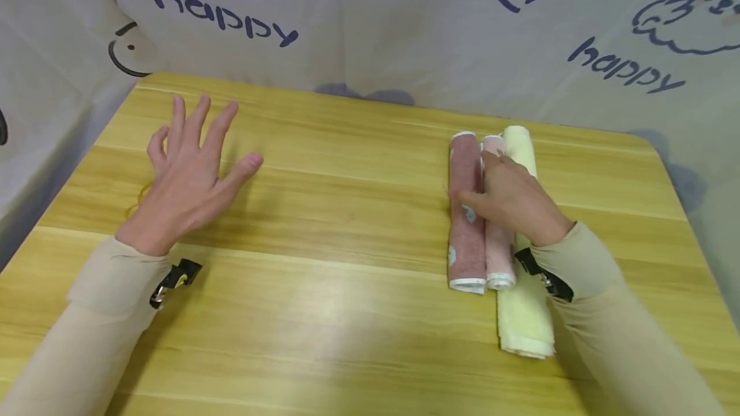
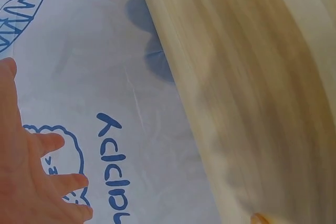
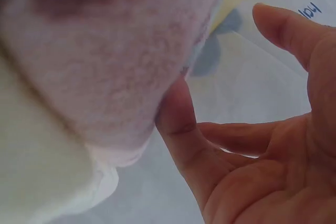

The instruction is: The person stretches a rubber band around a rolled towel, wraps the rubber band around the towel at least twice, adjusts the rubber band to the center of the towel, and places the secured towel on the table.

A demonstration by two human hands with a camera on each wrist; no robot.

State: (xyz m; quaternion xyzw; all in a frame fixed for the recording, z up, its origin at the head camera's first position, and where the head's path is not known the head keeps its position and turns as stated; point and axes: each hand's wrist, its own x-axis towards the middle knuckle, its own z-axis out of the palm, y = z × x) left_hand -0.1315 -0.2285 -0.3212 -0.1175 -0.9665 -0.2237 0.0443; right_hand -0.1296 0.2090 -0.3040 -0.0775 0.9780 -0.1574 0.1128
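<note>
Three rolled towels lie side by side at the table's right: a dark pink towel point(image 1: 467, 242), a pale pink towel point(image 1: 500, 255) and a longer cream-yellow towel point(image 1: 526, 320). My right hand point(image 1: 517, 194) is over them, its thumb above the dark pink roll and its fingers by the pale pink one. In the right wrist view a fairly straight finger touches the pale pink towel point(image 3: 121, 72), while another digit stands away from it. My left hand point(image 1: 187, 172) hovers at the table's left, fingers spread and nothing held. A thin yellow band point(image 1: 141, 194) shows beside its wrist.
The wooden table point(image 1: 324, 210) has rounded far corners. Behind it hangs a pale cloth point(image 1: 405, 31) with dark blue drawings and lettering, reaching down past the table's far edge. Black wrist cameras sit on both sleeves.
</note>
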